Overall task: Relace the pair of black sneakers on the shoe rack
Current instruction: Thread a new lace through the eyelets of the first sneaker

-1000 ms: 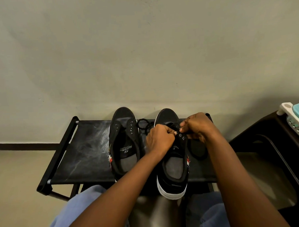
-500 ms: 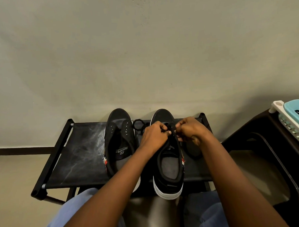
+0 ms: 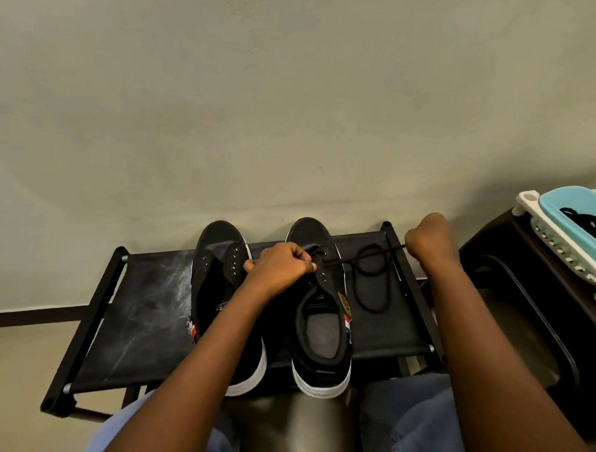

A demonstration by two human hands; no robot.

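Two black sneakers with white soles stand side by side on the black shoe rack point(image 3: 133, 322), toes to the wall. The left sneaker point(image 3: 219, 263) has bare eyelets. My left hand point(image 3: 278, 266) grips the eyelet flap of the right sneaker point(image 3: 320, 327) near its toe. A black lace point(image 3: 369, 277) runs from that sneaker's eyelets out to the right, taut, and loops loosely on the rack. My right hand point(image 3: 427, 240) holds the lace end in a curled fist, well right of the shoe over the rack's right rail.
A plain wall rises directly behind the rack. At the right stands a dark brown cabinet point(image 3: 517, 284) with a teal and white basket point(image 3: 576, 227) on it holding something black. My knees in blue trousers sit just below the rack's front edge.
My right hand has pulled away to the right from the sneaker, drawing the lace out taut through the eyelets. My left hand stays on the right sneaker.
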